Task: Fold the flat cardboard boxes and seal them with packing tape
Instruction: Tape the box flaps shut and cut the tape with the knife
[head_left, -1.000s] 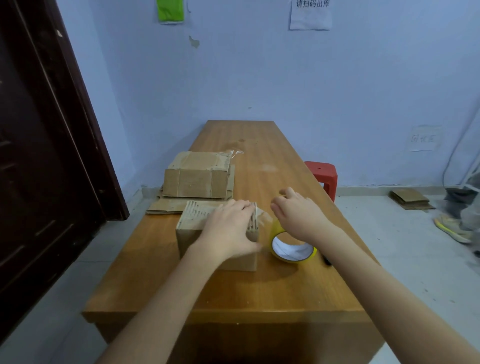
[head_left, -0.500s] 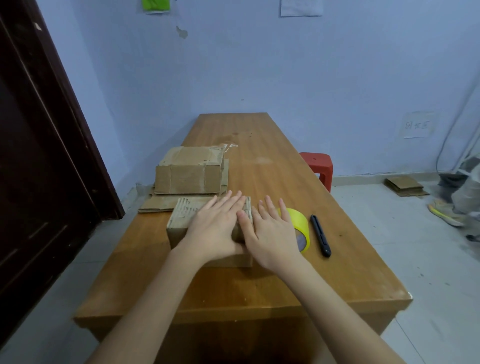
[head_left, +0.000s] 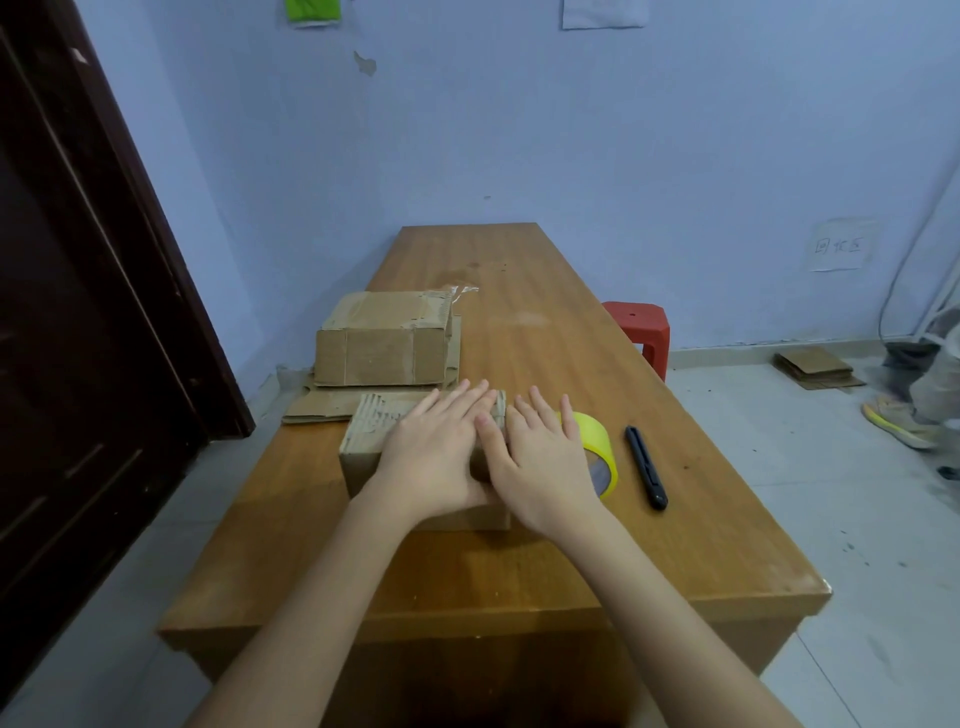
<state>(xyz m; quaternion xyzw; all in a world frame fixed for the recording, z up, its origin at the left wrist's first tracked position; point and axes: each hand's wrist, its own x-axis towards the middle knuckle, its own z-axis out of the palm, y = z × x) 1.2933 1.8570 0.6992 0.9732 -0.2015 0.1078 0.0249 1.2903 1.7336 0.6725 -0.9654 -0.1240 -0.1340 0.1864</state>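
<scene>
A small folded cardboard box (head_left: 370, 436) stands near the middle of the wooden table (head_left: 519, 571). My left hand (head_left: 436, 447) lies flat on its top with straight fingers. My right hand (head_left: 545, 457) presses flat on the box's right end, fingers straight and pointing away from me. A yellow roll of packing tape (head_left: 597, 441) stands on edge just right of my right hand, partly hidden by it. A second folded box (head_left: 384, 343) sits farther back on flat cardboard sheets (head_left: 322, 402).
A black utility knife (head_left: 647, 466) lies right of the tape. A red plastic stool (head_left: 641, 327) stands beside the table's right edge. Flat cardboard (head_left: 815, 366) lies on the floor at the right, near someone's shoe (head_left: 901, 423). A dark door (head_left: 78, 312) fills the left.
My right hand left the tape roll and came down flat on the box's right end beside my left hand. The tape roll now stands on edge, and the knife has come into view.
</scene>
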